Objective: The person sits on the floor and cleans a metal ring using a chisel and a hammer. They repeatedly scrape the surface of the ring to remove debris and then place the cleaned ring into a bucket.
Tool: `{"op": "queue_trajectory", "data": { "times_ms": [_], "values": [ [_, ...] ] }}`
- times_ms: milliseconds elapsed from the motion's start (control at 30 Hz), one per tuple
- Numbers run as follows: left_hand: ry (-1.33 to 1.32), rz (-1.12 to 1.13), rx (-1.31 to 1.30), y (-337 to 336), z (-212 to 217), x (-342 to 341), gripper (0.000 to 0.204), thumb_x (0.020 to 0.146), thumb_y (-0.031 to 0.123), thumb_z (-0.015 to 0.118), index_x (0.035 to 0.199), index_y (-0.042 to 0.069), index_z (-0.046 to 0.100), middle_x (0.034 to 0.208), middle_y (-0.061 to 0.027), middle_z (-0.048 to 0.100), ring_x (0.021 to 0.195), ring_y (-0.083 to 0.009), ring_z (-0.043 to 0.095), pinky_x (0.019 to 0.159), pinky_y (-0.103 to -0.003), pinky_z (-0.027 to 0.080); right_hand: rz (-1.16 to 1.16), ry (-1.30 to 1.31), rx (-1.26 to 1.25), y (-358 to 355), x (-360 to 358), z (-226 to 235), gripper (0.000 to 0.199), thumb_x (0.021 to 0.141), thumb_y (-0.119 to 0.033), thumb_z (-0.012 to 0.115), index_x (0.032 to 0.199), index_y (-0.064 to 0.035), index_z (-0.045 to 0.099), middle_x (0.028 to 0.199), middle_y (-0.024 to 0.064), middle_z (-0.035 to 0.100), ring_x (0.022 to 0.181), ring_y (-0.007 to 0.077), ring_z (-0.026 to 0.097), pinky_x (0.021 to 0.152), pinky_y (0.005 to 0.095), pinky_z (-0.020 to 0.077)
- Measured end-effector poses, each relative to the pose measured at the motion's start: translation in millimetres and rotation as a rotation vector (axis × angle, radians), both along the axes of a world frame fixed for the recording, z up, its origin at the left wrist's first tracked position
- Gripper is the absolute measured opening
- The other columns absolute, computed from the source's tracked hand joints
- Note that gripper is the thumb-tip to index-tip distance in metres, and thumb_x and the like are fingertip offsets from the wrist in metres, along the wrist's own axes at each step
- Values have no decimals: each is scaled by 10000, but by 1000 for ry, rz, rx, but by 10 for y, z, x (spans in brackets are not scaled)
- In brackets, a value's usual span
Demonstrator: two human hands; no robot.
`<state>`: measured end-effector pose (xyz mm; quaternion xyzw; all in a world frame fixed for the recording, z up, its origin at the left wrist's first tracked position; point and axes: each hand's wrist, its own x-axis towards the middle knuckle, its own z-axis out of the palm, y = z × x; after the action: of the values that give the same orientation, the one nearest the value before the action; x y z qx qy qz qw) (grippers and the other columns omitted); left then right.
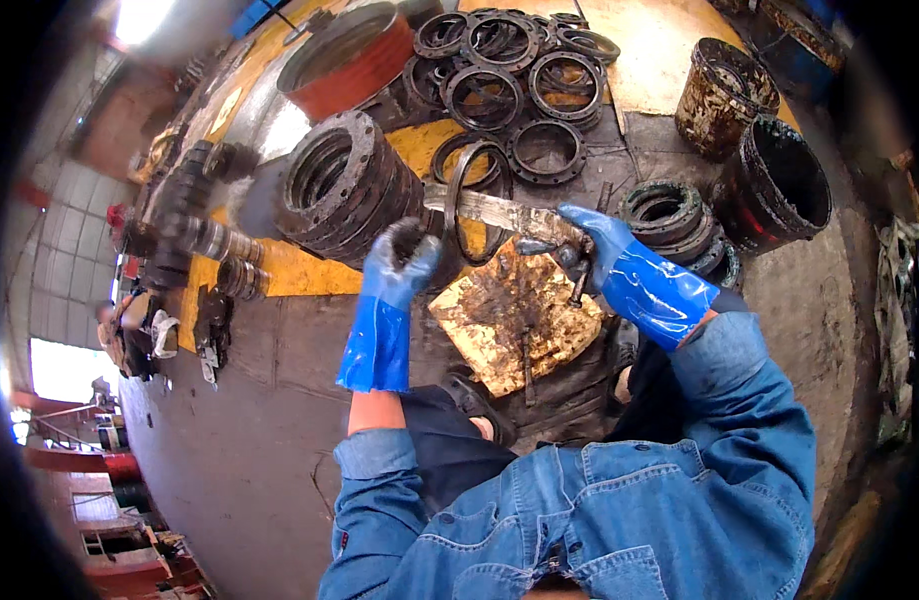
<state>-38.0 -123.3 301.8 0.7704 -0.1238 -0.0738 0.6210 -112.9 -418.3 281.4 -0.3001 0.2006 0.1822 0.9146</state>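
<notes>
Two blue gloves (pixel 376 345): one on each hand, with black muck on the fingers.
Left hand (pixel 404 255): fingers bent round, right next to the thin ring; I can't tell if it pinches it or is only close.
Right hand (pixel 604 245): closed on one end of the flat bar.
Flat bar (pixel 509 212): grey and dirty, pointing left, crossing the thin ring in this view.
Thin ring (pixel 452 220): tipped up on its side between the hands, by the far corner of the board.
Board (pixel 469 335): yellow, smeared with black, on the floor (pixel 269 430); a dark rod (pixel 527 365) pokes over its near edge.
Big ring stack (pixel 379 205): past the board's left corner, thick and black.
Red drum (pixel 354 85): behind the big ring stack, wide and round.
Ring pile (pixel 519 98): past the board's far corner, lots of black rings in a heap.
Buckets (pixel 714 125): two, near the floor's right edge, both mucky.
Small ring stack (pixel 669 235): beside the nearer bucket, past the board's right corner.
</notes>
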Motion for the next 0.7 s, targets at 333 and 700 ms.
{"op": "queue_trajectory", "data": {
  "times_ms": [333, 700],
  "values": [
    [-85, -182, 1078, -988, 906, 479, 569, 738, 451, 703, 940, -76, 636, 894, -273, 638, 819, -356, 642, 722, -417, 476, 218, -874, -1258, -45, -177, 40, 566, 729, 150, 582, 1266, -19, 523, 1124, 112, 609, 851, 190, 612, 721, 295, 531],
    [194, 9, 430, -292, 98, 267, 209, 846, 125, 647, 998, -17, 637, 783, -81, 661, 621, -122, 604, 580, -251, 489, 447, -252, -1413, -37, -174, 608, 346, 885, -359, 528, 983, -46, 636, 734, 48, 660, 622, 129, 593, 574, 299, 485]
  ]
}}
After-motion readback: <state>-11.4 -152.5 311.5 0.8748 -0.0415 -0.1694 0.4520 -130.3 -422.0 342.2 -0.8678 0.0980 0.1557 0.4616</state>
